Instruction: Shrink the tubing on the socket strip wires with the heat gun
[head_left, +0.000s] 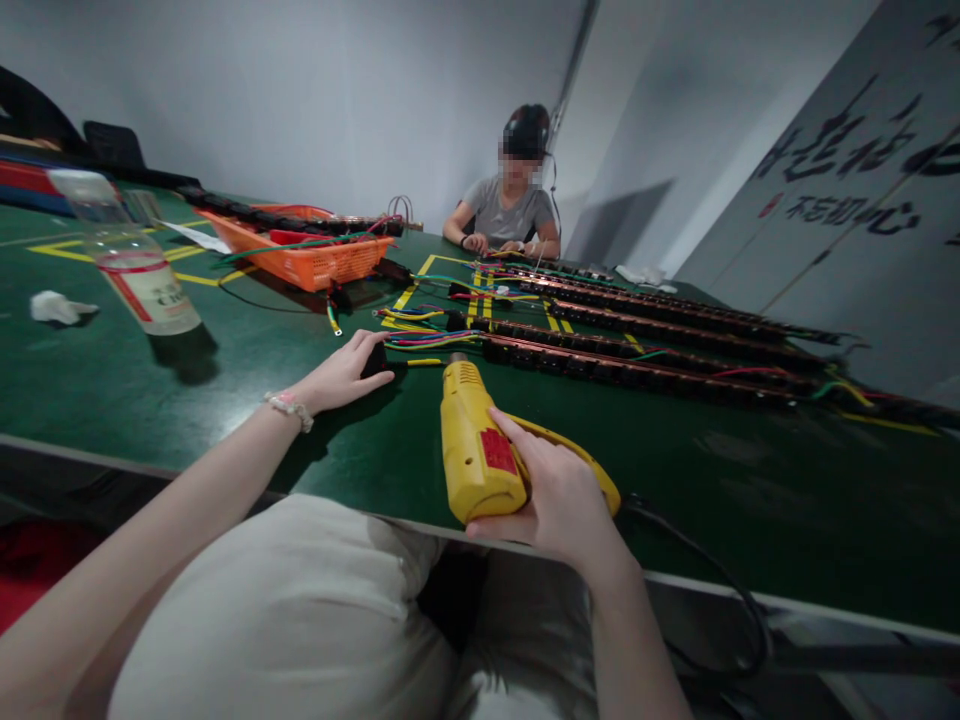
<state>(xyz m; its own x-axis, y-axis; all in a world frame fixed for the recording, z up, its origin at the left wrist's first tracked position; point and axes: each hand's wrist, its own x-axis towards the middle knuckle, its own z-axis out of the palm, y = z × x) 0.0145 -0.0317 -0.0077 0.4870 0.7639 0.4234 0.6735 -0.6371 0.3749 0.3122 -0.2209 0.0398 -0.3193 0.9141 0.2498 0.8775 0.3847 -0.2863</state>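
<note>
My right hand (559, 485) is closed round a yellow heat gun (469, 430) with a red patch on its body. Its metal nozzle points away from me, close to the coloured wires (427, 340). My left hand (346, 375) grips a black connector (374, 360) at the left end of these wires. From that connector a yellow wire (424, 362) runs toward the nozzle. The wires lead right into a long black and copper-coloured strip assembly (577, 362) lying on the green table (330, 470).
An orange basket (330, 262) holding similar strips stands at the back left. Nearer are a clear bottle (146, 270) and a crumpled tissue (60, 307). More strip assemblies (645, 297) lie to the right. A co-worker (514, 205) sits across the table. The gun's black cord (712, 560) hangs over the front edge.
</note>
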